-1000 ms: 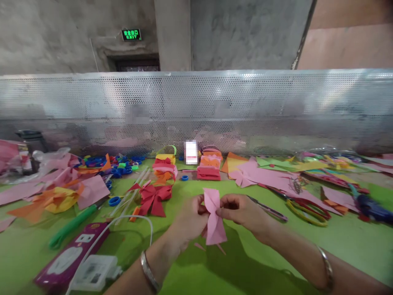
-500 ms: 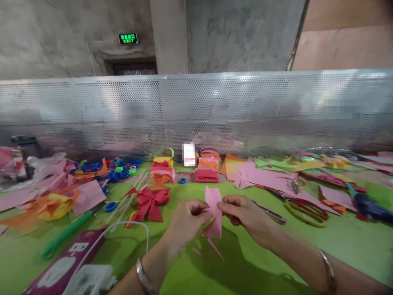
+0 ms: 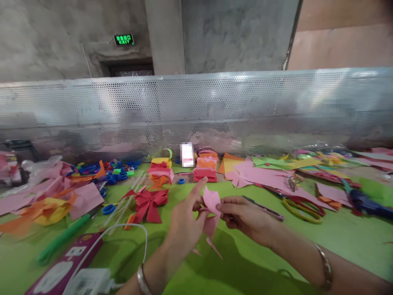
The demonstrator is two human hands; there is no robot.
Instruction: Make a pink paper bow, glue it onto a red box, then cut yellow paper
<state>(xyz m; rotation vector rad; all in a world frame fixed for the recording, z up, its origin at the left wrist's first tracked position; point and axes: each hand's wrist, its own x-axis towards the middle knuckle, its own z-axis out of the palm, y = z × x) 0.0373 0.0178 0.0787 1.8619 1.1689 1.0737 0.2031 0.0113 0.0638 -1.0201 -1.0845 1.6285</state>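
A small cut piece of pink paper (image 3: 212, 200), bent over at the top, is held between my two hands above the green tabletop (image 3: 245, 262). My left hand (image 3: 188, 215) has its thumb at the paper's left edge; its index finger is raised and points away, and other fingers are partly hidden behind. The right edge is pinched between thumb and index finger of my right hand (image 3: 238, 211). Two thin pink offcuts (image 3: 214, 248) lie below. Left of my hands rests a red paper bow (image 3: 151, 203).
Small stacked colourful bags (image 3: 205, 174) stand ahead, near a bright phone screen (image 3: 187, 155). To the right lie yellow-and-red scissors (image 3: 302, 211), a craft knife (image 3: 267, 208) and pink sheets (image 3: 267, 178). A purple power strip (image 3: 66, 262) with a white cable and a green-handled tool (image 3: 64, 237) are at left.
My left index finger has lifted off the paper and now points up. The pink paper has bent over at its top. The view has shifted slightly.
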